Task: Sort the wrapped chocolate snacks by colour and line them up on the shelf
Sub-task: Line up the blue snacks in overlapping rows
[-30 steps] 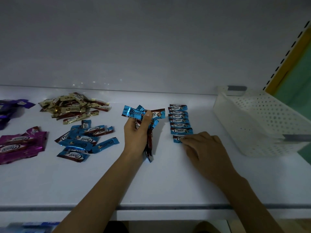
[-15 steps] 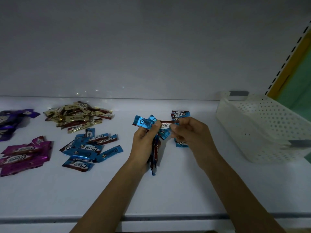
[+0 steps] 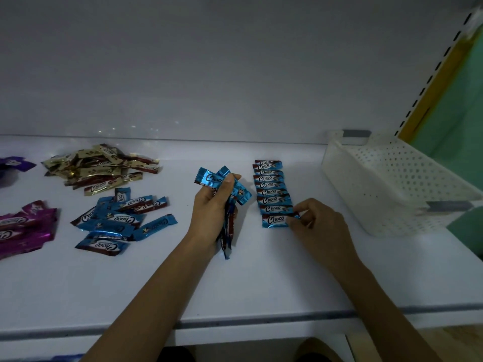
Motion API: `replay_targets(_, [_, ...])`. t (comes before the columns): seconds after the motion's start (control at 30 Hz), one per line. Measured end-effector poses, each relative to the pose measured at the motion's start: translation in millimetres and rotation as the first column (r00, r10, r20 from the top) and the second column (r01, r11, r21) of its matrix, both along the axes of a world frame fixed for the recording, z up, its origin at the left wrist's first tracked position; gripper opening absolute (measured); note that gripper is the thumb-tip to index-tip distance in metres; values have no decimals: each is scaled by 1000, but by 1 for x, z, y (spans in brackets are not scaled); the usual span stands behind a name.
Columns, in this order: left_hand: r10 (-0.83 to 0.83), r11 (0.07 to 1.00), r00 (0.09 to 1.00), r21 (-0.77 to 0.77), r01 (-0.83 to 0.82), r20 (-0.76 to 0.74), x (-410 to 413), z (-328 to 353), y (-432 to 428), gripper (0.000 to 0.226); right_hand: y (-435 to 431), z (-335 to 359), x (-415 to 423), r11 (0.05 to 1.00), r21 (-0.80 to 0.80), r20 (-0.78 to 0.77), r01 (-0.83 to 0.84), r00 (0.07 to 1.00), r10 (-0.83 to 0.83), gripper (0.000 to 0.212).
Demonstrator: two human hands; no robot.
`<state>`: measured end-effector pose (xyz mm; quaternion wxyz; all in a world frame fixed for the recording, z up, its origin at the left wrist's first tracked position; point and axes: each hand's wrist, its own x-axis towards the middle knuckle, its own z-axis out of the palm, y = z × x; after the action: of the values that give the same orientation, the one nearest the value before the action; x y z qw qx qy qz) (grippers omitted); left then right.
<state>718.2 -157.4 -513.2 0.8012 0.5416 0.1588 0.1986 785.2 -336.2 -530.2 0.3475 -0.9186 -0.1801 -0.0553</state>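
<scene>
A row of blue Choco snacks (image 3: 271, 192) lies overlapped on the white shelf (image 3: 261, 278), running from the back toward me. My right hand (image 3: 317, 226) pinches the right end of the nearest blue snack (image 3: 275, 221) at the row's front end. My left hand (image 3: 213, 205) grips a bundle of blue snacks (image 3: 226, 194) just left of the row, some fanned above my thumb, others hanging below my palm. A loose pile of blue snacks (image 3: 117, 220) lies further left.
A pile of gold snacks (image 3: 99, 165) sits at the back left. Magenta snacks (image 3: 23, 228) and purple snacks (image 3: 13, 164) lie at the far left edge. A white perforated basket (image 3: 392, 184) stands at the right. The shelf's front edge runs across the bottom.
My right hand took a blue snack from the bundle in my left hand and brought it down to the front end of the row. My left hand stayed roughly in place.
</scene>
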Motion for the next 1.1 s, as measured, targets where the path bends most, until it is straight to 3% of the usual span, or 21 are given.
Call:
replay_targets(0.27, [12,1000,1000,11,-12,2,0,0,-1,20,3,0,3,999,-44,7,-7,1000,7,23])
replay_targets(0.4, [4,1000,1000,-21,-4,14,-1,0,0,20,12,12,-7,981,196,101,12,994,-32,16])
replay_targets(0.47, [-30,1000,999,-1,30,18,-1,0,0,22,28,23,-14,927,369,46,-65,998,51,9])
replay_targets(0.53, [-84,996,996,36,83,39,-1,-1,-1,25,46,31,-20,888,430,6,-165,984,180,10])
replay_targets(0.7, [-146,987,988,70,143,42,-2,-2,-2,30,59,39,-19,885,392,19,-251,964,266,19])
replay_targets(0.87, [111,993,994,-28,-111,-10,1,-1,6,23,33,30,-19,905,357,103,-230,973,207,17])
replay_targets(0.97, [135,989,991,-55,-135,-2,0,2,9,26,8,14,-27,957,89,233,-276,940,249,13])
replay_targets(1.03, [103,995,994,-8,-103,16,0,1,5,27,-5,6,-32,940,-108,144,-322,931,336,19])
replay_targets(1.1, [75,997,997,6,-75,32,0,2,2,28,-12,3,-35,922,-102,83,-373,921,381,25])
